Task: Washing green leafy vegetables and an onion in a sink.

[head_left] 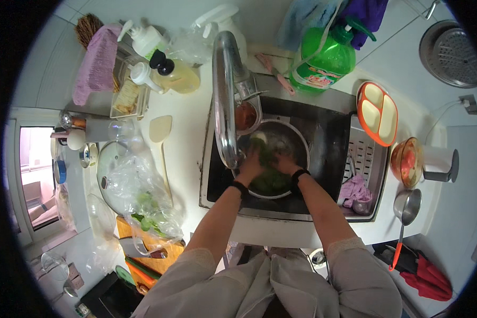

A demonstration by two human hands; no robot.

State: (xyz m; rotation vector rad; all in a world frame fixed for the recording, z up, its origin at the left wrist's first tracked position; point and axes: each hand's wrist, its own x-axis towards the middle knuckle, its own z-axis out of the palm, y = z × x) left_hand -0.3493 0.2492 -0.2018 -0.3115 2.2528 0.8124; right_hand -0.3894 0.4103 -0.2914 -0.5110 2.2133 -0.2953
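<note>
Both my hands are down in a round metal pot (303, 139) set in the black sink basin (328, 159), among wet leafy greens (270, 179). My left hand (252, 161) has its fingers curled into the greens on the pot's left side. My right hand (285, 163) grips into them on the right; its fingertips are partly hidden by leaves and water. A chrome faucet (225, 95) arches over the left part of the pot, and its running state is unclear.
Soap bottles (323, 61) line the back. Right are a divided tray (377, 114), a glass bowl (407, 161) and a ladle (407, 206). Left lie a spatula (160, 132), a lid (111, 193), bagged greens (148, 222) and a board (124, 228) with a knife (132, 246).
</note>
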